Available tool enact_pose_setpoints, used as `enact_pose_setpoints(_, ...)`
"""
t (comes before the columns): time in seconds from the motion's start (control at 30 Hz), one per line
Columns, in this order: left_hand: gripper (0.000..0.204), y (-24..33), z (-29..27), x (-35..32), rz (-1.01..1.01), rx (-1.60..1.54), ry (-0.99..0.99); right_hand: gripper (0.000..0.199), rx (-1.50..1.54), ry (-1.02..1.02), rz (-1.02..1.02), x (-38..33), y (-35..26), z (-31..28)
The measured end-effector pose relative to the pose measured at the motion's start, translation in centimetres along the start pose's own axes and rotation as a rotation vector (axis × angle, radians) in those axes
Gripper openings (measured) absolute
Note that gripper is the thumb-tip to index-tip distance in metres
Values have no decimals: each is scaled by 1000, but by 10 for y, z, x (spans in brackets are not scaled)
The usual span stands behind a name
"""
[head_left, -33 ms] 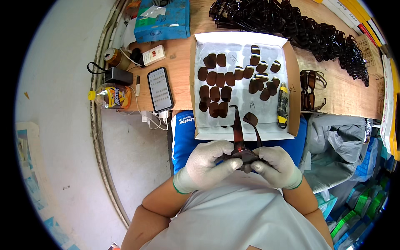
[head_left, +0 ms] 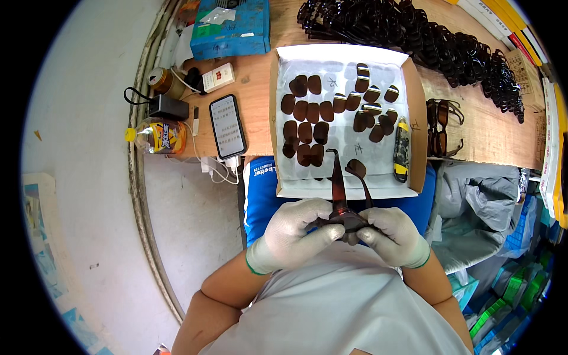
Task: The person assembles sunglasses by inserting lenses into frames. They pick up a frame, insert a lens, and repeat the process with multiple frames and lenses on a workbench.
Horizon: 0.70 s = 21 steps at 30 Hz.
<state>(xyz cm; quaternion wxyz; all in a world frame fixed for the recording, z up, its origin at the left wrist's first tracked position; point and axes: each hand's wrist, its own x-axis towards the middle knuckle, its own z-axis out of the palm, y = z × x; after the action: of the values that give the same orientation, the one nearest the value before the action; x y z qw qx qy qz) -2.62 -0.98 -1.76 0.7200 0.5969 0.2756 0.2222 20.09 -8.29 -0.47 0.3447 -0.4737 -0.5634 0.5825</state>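
Note:
In white gloves with green cuffs, my left hand (head_left: 293,232) and my right hand (head_left: 393,235) are closed on a pair of dark brown glasses (head_left: 338,192). They hold the front from either side in front of my chest, thumbs on the near side. Both temples point away from me, over the near edge of a paper-lined cardboard box (head_left: 418,133). Part of the front is hidden by my fingers. Loose brown lenses (head_left: 313,112) lie in the box in groups, and one lens (head_left: 355,168) is beside a temple tip. A utility knife (head_left: 402,151) rests along the box's right side.
Many dark glasses frames (head_left: 432,44) are piled along the far right, with more glasses (head_left: 441,127) right of the box. To the left are a phone (head_left: 227,127), a bottle (head_left: 160,137), a black power bank (head_left: 168,109), cables, a can (head_left: 164,81) and a blue box (head_left: 231,29).
The text on the phone screen has changed. My hands and the glasses show no clear movement.

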Motion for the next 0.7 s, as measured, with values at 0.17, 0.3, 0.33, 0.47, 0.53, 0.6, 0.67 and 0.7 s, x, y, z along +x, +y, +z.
enact_pose_setpoints(0.17, 16, 9, 7, 4, -71, -137, 32, 16, 251, 126, 22, -5, 18, 15)
enact_pose_setpoints(0.3, 15, 10, 8, 9, -127, -229, 8, 17, 450, 209, 46, -9, 25, 28)
enact_pose_setpoints(0.33, 15, 7, 8, 8, -156, -261, 3, 19, 393, 170, 67, -9, 24, 26)
enact_pose_setpoints(0.47, 14, -3, 8, 3, -105, -80, 40, 19, 241, 100, 79, -8, 22, 16)
enact_pose_setpoints(0.53, 14, -4, 11, 3, -77, -166, 54, 17, 214, 104, 93, -8, 21, 15)
enact_pose_setpoints(0.6, 14, -4, 10, 4, -88, -175, 56, 16, 200, 106, 151, -6, 15, 12)
enact_pose_setpoints(0.67, 14, -4, 13, 5, -99, -240, 78, 16, 187, 109, 141, -4, 11, 10)
enact_pose_setpoints(0.7, 13, -1, 14, 6, -105, -296, 106, 15, 181, 111, 137, -2, 10, 10)
